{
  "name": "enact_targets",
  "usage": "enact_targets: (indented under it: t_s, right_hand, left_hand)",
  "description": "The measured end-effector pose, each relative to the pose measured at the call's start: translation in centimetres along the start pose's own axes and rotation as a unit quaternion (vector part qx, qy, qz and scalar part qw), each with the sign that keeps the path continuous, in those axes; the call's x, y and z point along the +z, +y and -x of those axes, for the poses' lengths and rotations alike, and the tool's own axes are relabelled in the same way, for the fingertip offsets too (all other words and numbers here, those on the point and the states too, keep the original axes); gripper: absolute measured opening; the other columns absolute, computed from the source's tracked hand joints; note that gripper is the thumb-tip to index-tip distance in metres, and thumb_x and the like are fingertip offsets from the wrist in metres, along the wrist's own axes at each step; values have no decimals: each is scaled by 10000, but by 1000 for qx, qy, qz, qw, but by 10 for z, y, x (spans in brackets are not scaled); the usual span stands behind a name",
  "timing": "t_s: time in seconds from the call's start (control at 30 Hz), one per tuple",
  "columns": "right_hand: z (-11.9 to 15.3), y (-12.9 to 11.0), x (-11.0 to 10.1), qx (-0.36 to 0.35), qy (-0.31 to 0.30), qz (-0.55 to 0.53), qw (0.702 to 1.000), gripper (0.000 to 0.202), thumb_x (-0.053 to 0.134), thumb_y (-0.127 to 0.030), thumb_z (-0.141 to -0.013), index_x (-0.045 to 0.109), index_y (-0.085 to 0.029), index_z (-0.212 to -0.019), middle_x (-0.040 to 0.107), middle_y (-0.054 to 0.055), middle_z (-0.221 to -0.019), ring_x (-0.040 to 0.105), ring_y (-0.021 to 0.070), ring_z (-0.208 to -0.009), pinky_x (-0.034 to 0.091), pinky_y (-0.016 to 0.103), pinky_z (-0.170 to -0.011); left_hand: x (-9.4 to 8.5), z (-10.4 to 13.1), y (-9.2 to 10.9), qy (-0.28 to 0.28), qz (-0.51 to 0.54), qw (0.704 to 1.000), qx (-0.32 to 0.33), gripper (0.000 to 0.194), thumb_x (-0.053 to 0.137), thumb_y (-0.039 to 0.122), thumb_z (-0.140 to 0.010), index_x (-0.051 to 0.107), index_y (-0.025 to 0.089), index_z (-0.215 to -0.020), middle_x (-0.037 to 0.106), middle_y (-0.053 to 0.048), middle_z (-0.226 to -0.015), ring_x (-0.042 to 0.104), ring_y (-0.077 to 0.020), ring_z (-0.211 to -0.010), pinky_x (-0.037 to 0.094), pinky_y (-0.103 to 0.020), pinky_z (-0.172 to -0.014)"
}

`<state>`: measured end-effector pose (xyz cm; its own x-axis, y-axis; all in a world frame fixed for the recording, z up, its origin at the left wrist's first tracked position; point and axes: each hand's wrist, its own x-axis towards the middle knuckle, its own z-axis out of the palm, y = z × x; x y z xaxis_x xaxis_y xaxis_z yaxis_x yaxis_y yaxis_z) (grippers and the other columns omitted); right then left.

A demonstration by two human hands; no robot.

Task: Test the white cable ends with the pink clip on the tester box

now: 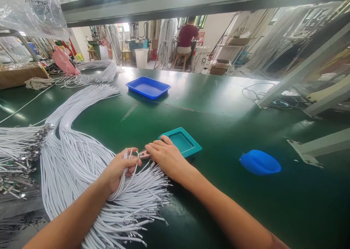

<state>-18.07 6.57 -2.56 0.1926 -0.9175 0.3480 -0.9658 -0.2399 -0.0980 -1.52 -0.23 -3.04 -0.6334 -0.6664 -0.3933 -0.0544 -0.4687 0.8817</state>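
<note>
My left hand is closed around a few white cables, their ends sticking up between thumb and fingers. My right hand grips a pair of small pliers. Their reddish metal head points left and meets a cable end at my left fingertips. Most of the handle is hidden under my right fingers. A large bundle of white cables curves across the green table and fans out beneath both hands, with stripped or tipped ends. Just behind my right hand lies a teal tray.
Farther back on the table is a blue tray. A soft blue bowl lies to the right, near metal frame legs. Cables with metal connectors are heaped left, below a pink fan. A person sits in the background.
</note>
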Motion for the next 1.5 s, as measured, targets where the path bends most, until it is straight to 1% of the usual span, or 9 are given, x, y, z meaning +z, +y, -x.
enact_targets:
  t_s: [0.13, 0.37, 0.57, 0.67, 0.8, 0.9, 1.17, 1.37, 1.5]
  right_hand:
    - [-1, 0, 0, -28, -51, 57, 997, 136, 443, -135, -860, 574, -140, -823, 633, 59, -770, 514, 166, -753, 305, 339, -858]
    - [-6, 0, 3, -34, -17, 47, 998, 219, 465, -164, -851, 570, -146, -660, 613, 74, -645, 431, 173, -692, 340, 297, -712]
    - [-4, 3, 5, -35, -12, 38, 999, 171, 490, -159, -839, 579, -152, -693, 622, 63, -676, 437, 175, -724, 351, 294, -720]
    - [-1, 7, 0, -36, -13, 34, 999, 94, 541, -241, -819, 602, -172, -839, 653, 51, -821, 466, 197, -839, 339, 334, -820]
    - [2, 16, -1, 87, 63, 84, 991, 352, 501, -310, -841, 494, -201, -1176, 534, 80, -1213, 346, 303, -1148, 164, 522, -971]
    - [3, 20, 5, 171, 63, 103, 978, 395, 460, -305, -859, 448, -194, -1238, 473, 97, -1283, 282, 349, -1207, 147, 578, -957]
    - [2, 24, 6, 179, 62, 54, 980, 346, 439, -300, -866, 510, -202, -1190, 524, 100, -1227, 339, 319, -1180, 244, 528, -951]
    - [1, 10, -17, 148, 117, -100, 977, 270, 470, -235, -850, 583, -174, -1087, 615, 85, -1071, 465, 224, -1045, 372, 388, -904]
    - [5, -15, -34, 143, 125, -223, 956, 153, 533, -238, -814, 642, -201, -915, 654, 37, -891, 527, 169, -890, 432, 303, -785]
  left_hand:
    - [-2, -4, -1, -16, 16, 1000, -15, 379, 630, 142, -646, 427, 157, -966, 571, 3, -630, 295, -27, -407, 156, -155, -375]
    - [-1, -6, -2, -6, -10, 999, -41, 330, 630, 133, -615, 439, 161, -883, 561, 6, -591, 298, -26, -392, 136, -161, -374]
    - [-1, -8, -4, -2, -20, 999, -39, 299, 622, 131, -599, 452, 158, -843, 542, 12, -573, 305, -28, -397, 141, -164, -371]
    - [-1, -9, -4, 4, -25, 999, -35, 318, 614, 120, -598, 449, 155, -868, 539, 13, -577, 312, -29, -396, 147, -163, -370]
    - [-1, -9, -4, 8, -14, 999, -39, 338, 610, 111, -604, 439, 159, -891, 518, 25, -556, 316, -32, -390, 160, -161, -372]
    - [-2, -8, -3, 11, -6, 999, -39, 334, 616, 109, -610, 438, 162, -887, 513, 25, -556, 313, -31, -389, 166, -158, -375]
    - [-10, 6, 0, 15, 19, 1000, 10, 383, 647, 206, -663, 483, 168, -1008, 514, 27, -617, 341, -44, -423, 225, -165, -400]
    - [-11, 16, 6, -92, 1, 996, 15, 226, 634, 240, -711, 576, 136, -903, 500, 5, -650, 342, -39, -472, 235, -170, -428]
    - [-14, 25, 8, -151, -10, 988, -5, 463, 609, 153, -711, 496, 186, -1159, 589, -59, -828, 434, -65, -526, 308, -204, -490]
